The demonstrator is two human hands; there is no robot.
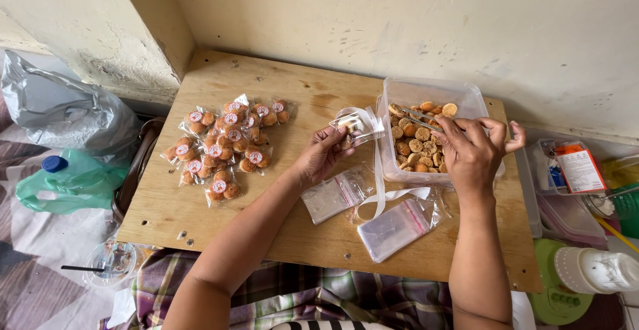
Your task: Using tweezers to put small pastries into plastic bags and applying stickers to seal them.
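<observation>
I'm keeping empty clear bags [397,227] just below my hands on the wood board [219,237]. My left hand [322,156] is pinching a small bag w/ a cookie [353,125]. My right hand [470,152] is gripping tongs [418,118] over the cookie tub [426,94]. Packed bags [227,147] are sitting far left of my left hand.

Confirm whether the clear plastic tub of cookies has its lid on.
No: the clear tub stands open, and the right hand reaches tongs into the cookies inside.
</observation>
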